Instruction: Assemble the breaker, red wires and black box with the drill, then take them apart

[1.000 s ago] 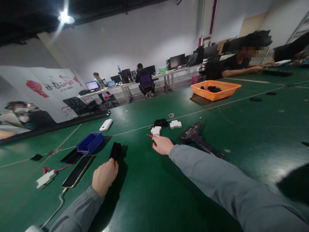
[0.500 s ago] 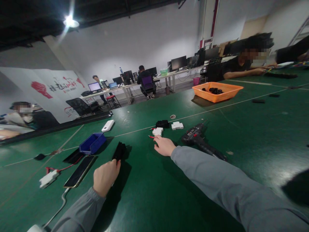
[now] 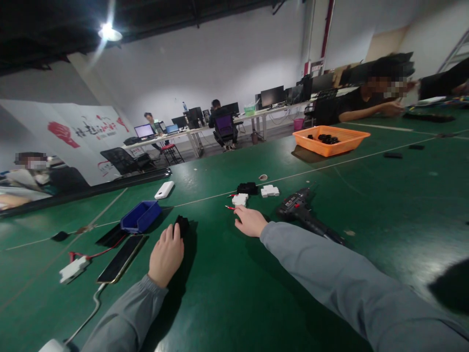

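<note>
My left hand (image 3: 166,256) has its fingers wrapped over a black block-shaped part (image 3: 181,226), whose near side the hand covers. Farther right, my right hand (image 3: 251,222) rests low at the tabletop with curled fingers; what lies under them is hidden. A short red lead (image 3: 229,208) sticks out beside its fingertips. Just beyond is a white plastic module (image 3: 240,199), with a black module (image 3: 247,188) behind it and a second white module (image 3: 270,190) to the right. A black power drill (image 3: 298,205) lies beside my right forearm.
An orange basket (image 3: 331,142) with black parts stands at the far right. On the left are a blue bin (image 3: 141,216), a phone (image 3: 122,259) on a cable, a white module (image 3: 74,270) with red wire and a white device (image 3: 164,189). Other people sit around.
My left hand has shifted slightly forward and turned, its fingers now over the top of the black part instead of at its near end. My right hand stays put.
</note>
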A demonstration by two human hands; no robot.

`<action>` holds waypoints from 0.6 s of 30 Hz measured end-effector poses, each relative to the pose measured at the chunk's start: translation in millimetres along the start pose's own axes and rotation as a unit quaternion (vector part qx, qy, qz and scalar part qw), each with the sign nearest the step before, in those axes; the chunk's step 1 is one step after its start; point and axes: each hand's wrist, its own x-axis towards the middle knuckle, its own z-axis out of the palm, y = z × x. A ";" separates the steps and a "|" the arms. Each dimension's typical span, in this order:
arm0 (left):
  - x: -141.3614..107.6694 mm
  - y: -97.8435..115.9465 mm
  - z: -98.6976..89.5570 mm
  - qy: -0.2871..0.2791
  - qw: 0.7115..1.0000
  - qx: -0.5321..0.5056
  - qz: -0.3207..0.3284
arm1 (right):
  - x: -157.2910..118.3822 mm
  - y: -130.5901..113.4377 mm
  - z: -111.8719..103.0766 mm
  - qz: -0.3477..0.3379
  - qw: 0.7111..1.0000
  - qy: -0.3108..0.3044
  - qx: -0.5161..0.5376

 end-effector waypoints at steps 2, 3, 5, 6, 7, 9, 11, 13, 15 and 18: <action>-1.5 -4.3 7.7 -0.007 0.999 -0.028 -0.023 | 0.1 -0.2 0.4 0.001 1.000 -0.002 -0.001; -1.8 -5.9 10.2 -0.009 0.998 -0.046 -0.035 | 0.3 -0.4 0.7 0.003 1.000 -0.002 -0.002; -1.7 -8.3 13.6 -0.008 0.994 -0.088 -0.056 | 0.7 -0.7 1.3 0.006 1.000 -0.003 -0.003; -1.5 -9.5 15.3 -0.006 0.992 -0.112 -0.066 | 1.0 -0.9 1.5 0.008 1.000 -0.004 -0.004; -1.4 -10.9 17.1 -0.004 0.988 -0.136 -0.075 | 1.2 -1.1 1.5 0.011 1.000 -0.005 -0.005; -1.5 -14.4 21.8 -0.002 0.978 -0.182 -0.098 | 1.6 -1.4 1.6 0.015 1.000 -0.010 -0.010; -2.2 -18.7 27.0 -0.005 0.968 -0.216 -0.124 | 1.8 -1.5 1.7 0.020 1.000 -0.013 -0.018; -3.0 -22.3 31.1 -0.007 0.965 -0.228 -0.132 | 1.9 -1.5 2.0 0.023 0.999 -0.012 -0.022; -3.7 -24.0 32.5 -0.005 0.968 -0.216 -0.127 | 2.1 -1.5 2.2 0.023 0.999 -0.009 -0.024; -4.6 -23.1 30.0 0.004 0.978 -0.167 -0.129 | 2.2 -1.8 1.4 0.025 0.999 -0.015 -0.022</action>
